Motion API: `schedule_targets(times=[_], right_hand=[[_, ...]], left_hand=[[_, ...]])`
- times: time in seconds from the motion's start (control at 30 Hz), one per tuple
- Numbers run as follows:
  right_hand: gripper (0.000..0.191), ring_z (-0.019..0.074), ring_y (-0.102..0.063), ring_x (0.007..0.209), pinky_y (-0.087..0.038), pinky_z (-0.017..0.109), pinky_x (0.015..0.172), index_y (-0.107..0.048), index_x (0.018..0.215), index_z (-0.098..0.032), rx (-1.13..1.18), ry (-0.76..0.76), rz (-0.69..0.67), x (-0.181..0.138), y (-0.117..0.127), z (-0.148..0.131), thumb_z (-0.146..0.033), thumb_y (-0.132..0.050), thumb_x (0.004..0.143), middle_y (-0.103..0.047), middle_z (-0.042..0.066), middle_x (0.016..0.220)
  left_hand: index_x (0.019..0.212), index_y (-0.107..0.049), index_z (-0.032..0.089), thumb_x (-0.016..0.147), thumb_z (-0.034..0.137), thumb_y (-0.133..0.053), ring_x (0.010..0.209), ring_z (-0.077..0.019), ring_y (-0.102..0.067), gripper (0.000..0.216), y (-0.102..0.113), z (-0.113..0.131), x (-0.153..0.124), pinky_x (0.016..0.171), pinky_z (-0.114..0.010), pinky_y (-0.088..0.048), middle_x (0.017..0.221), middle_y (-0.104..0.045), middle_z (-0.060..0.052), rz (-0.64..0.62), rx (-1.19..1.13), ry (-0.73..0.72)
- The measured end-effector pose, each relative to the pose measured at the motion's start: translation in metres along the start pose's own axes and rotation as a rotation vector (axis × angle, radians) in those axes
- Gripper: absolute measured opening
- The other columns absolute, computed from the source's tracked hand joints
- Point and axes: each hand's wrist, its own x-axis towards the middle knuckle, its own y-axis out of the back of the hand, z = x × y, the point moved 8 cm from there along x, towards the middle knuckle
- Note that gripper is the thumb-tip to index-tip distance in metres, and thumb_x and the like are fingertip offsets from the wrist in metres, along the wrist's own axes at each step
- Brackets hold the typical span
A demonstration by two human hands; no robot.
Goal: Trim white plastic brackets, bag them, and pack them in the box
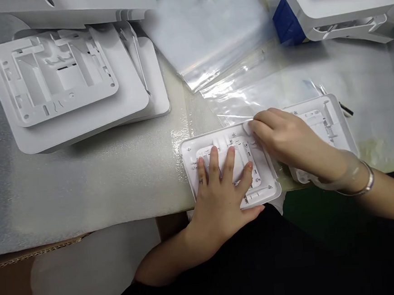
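A white plastic cover (pixel 197 153) lies inside-up at the table's front edge, partly in a clear plastic bag (pixel 264 94). My left hand (pixel 223 192) rests flat on its ribbed centre with fingers spread. My right hand (pixel 287 139) has its fingers curled at the cover's upper right corner, pinching a small white edge there; what it pinches I cannot make out. A second white cover (pixel 327 116) lies just behind my right hand, half hidden by it. A bracelet sits on my right wrist.
A stack of larger white covers (pixel 66 92) lies at the left on grey foam sheet (pixel 84 188). More clear bags (pixel 205 33) are spread at the top centre. White housings (pixel 339 4) and a blue bin (pixel 286 22) stand at the top right. A cardboard box edge (pixel 38 253) shows at the lower left.
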Motion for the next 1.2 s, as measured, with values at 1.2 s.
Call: schedule_targets(times=[1.2], right_hand=[[0.027, 0.0184, -0.043, 0.071, -0.033, 0.033, 0.063, -0.057, 0.071, -0.016, 0.009, 0.091, -0.019, -0.045, 0.002, -0.039, 0.002, -0.048, 0.089, -0.053, 0.005, 0.076]], left_hand=[[0.140, -0.052, 0.026, 0.080, 0.068, -0.063, 0.144, -0.0514, -0.024, 0.074, 0.001, 0.003, 0.002, 0.112, -0.074, -0.022, 0.155, -0.035, -0.018, -0.005, -0.012, 0.021]])
